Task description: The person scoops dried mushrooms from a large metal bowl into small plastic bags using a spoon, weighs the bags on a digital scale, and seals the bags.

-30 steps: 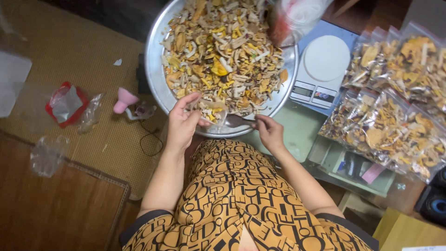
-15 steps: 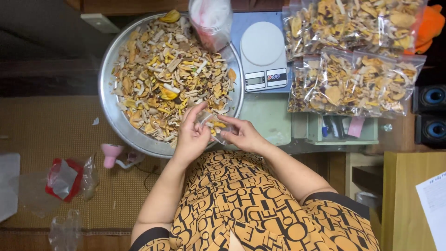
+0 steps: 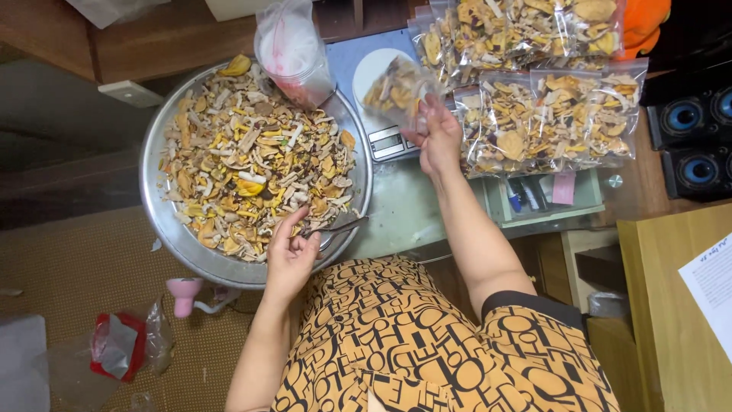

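Observation:
A wide metal basin (image 3: 171, 236) holds a heap of dried yellow, white and brown slices (image 3: 252, 160). My left hand (image 3: 290, 255) rests at the basin's near rim, fingers pinched on a few pieces next to a metal scoop (image 3: 341, 223). My right hand (image 3: 436, 141) is raised over a small digital scale (image 3: 381, 133), gripping a clear filled bag (image 3: 398, 90) of the same slices above the scale's round white plate.
Several filled clear bags (image 3: 549, 114) are stacked right of the scale. A clear bag with white contents (image 3: 293, 49) leans on the basin's far rim. Black speakers (image 3: 694, 141) stand far right. A pink tool (image 3: 185, 294) and crumpled wrappers (image 3: 114, 347) lie on the woven mat.
My right hand has lifted from the basin's rim to the scale with a filled bag. My left hand stays at the near rim. The view has shifted.

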